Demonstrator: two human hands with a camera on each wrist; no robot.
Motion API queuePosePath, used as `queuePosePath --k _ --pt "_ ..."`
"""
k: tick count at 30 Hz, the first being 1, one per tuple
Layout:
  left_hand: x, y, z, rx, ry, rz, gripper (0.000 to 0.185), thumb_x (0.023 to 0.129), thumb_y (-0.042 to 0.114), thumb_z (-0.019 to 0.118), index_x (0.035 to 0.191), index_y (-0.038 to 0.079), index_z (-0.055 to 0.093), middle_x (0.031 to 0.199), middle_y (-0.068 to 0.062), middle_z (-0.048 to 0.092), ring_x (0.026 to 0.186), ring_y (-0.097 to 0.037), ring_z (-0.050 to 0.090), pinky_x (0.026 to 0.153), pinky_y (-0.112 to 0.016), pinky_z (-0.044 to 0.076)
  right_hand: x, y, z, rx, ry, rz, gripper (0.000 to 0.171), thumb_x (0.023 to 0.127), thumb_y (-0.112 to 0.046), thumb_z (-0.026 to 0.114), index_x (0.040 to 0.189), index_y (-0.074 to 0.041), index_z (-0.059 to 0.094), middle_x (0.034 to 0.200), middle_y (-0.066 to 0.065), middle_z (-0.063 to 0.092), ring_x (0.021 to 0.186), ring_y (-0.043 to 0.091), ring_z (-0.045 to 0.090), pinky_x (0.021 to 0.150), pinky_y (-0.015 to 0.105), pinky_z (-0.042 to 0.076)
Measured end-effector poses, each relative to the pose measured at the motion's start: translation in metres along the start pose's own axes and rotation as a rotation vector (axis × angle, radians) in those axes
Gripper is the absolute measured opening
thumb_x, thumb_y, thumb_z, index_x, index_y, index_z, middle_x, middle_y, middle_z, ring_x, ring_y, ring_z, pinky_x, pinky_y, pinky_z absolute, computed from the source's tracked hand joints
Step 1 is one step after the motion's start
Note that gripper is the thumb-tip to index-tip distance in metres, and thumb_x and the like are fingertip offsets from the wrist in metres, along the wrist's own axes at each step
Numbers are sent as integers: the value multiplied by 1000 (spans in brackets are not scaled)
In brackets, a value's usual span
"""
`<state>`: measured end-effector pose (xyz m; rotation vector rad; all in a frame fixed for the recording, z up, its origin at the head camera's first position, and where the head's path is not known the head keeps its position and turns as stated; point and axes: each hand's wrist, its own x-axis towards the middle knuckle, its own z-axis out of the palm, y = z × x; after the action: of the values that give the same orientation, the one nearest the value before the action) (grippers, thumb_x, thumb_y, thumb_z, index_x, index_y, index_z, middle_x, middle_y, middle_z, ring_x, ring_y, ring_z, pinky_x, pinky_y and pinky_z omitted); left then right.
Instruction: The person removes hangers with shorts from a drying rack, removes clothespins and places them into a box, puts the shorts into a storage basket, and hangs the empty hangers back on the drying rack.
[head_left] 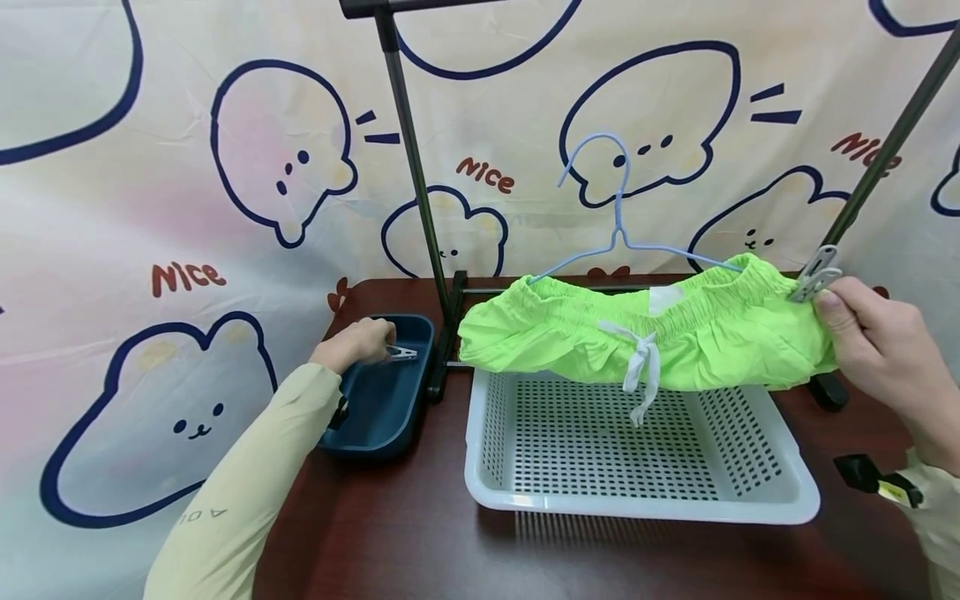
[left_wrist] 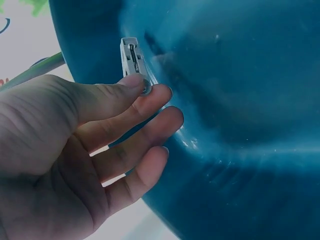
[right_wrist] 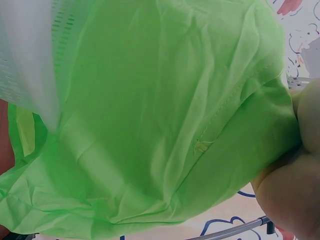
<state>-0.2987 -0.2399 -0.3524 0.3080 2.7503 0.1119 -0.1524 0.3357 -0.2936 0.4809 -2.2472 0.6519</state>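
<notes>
Left hand (head_left: 358,342) is being reached into one dark blue plastic tray (head_left: 386,400), pinching one grey clothespin (left_wrist: 134,60); right hand (head_left: 873,337) is pinching a second clip (head_left: 816,275) onto one lime-green fabric shorts (head_left: 645,337).

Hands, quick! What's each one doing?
Left hand: fingers pinch a grey clip in the blue tray.
Right hand: holds the green shorts by their clipped end.

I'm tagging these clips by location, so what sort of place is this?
Probably a staged laundry-hanging setup indoors, not a real laundry room: a cartoon-print backdrop cloth hangs behind a brown table carrying a small drying rack, a white basket and green shorts on a hanger.
</notes>
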Motion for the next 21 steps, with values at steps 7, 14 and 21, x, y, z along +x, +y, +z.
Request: queuePosePath --k 7,14,21 --pt "-3 -1 0 -15 -27 -16 27 95 11 64 120 3 60 98 -12 63 81 -23 57 70 -33 47 0 0 0 -1 -2 0 22 103 -8 47 86 4 55 70 -15 34 59 -11 29 50 13 24" --pt "2 -4 6 -16 -53 -33 26 94 10 65 118 3 59 97 -12 64 78 -21 58 66 -30 48 -1 -1 0 -15 -24 16 21 103 -8 45 88 3 54 70 -12 34 59 -10 29 50 14 25" --pt "0 -3 2 -22 -43 -43 34 96 15 62 127 1 56 101 -14 63 79 -22 60 67 -31 51 0 0 -1 -18 -24 17 22 104 -8 45 88 4 54 69 -12 34 58 -10 29 50 15 25"
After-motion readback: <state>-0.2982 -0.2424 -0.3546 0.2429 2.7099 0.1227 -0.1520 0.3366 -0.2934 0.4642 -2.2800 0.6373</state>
